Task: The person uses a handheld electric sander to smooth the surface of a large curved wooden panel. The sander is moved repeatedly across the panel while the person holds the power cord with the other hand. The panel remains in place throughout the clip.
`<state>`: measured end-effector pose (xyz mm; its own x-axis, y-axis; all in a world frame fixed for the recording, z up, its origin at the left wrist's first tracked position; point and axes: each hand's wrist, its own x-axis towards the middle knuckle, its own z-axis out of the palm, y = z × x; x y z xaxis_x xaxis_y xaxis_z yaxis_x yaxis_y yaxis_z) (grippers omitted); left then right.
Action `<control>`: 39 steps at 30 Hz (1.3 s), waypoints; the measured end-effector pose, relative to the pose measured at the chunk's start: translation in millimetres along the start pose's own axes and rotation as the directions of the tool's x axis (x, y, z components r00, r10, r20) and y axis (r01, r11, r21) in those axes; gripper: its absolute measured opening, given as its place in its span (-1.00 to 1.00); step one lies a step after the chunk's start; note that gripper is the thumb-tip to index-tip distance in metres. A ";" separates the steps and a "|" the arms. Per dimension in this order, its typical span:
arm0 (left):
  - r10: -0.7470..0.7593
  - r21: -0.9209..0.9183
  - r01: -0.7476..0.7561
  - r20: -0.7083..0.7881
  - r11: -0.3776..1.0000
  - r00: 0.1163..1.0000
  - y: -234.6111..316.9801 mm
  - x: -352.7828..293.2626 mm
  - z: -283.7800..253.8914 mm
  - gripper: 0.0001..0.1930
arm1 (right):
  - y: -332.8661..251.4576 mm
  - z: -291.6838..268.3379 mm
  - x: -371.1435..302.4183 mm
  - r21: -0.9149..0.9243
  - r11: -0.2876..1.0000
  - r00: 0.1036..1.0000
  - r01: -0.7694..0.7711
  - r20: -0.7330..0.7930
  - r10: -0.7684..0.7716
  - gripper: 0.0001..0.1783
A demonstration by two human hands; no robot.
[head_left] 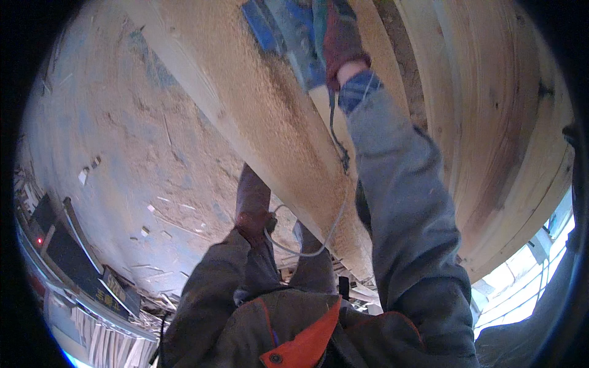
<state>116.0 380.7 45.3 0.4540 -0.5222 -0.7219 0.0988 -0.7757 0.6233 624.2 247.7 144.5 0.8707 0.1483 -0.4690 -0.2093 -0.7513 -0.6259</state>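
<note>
Right hand (340,40), gloved, clenched on blue power tool (288,37) atop sawdust-covered timber (270,116); left hand (253,222) steadies beam's edge, grip unclear. I'd keep tool flat, cord (334,132) clear.

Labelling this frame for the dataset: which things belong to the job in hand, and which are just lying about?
In use:
- right hand, gloved, on the blue power tool
- long timber beam, coated in sawdust
- tool's cord, hanging along the beam
- left hand, gloved, low beside the beam; what it grips is unclear

Lying about:
- wood offcuts and chips on the floor
- stacked planks at right
</note>
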 end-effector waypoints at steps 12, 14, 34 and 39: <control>0.053 0.136 -0.040 -0.097 0.990 0.994 44.0 -17.2 2.2 -0.38 | 214.0 -40.7 -266.1 0.325 0.945 0.997 -0.015 -0.065 0.039 -0.48; 0.008 0.146 0.002 -0.062 0.989 0.998 49.3 -13.5 11.7 -0.35 | 262.9 -61.3 -334.0 -0.182 0.952 0.960 0.248 -0.087 -0.267 -0.50; -0.124 -0.006 0.124 -0.067 0.992 0.990 35.2 12.9 9.2 -0.31 | 349.3 -46.3 -407.4 0.332 0.935 0.946 -0.126 -0.244 0.215 -0.55; -0.016 0.222 0.023 -0.034 0.975 0.999 55.3 12.5 -21.2 -0.32 | 304.6 -37.2 -327.9 -0.264 0.941 0.897 0.210 -0.331 -0.293 -0.61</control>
<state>145.9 338.8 77.1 0.4826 -0.4976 -0.7207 -0.0901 -0.8468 0.5243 291.6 -53.7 130.8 0.9896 0.1407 -0.0312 0.1038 -0.8460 -0.5229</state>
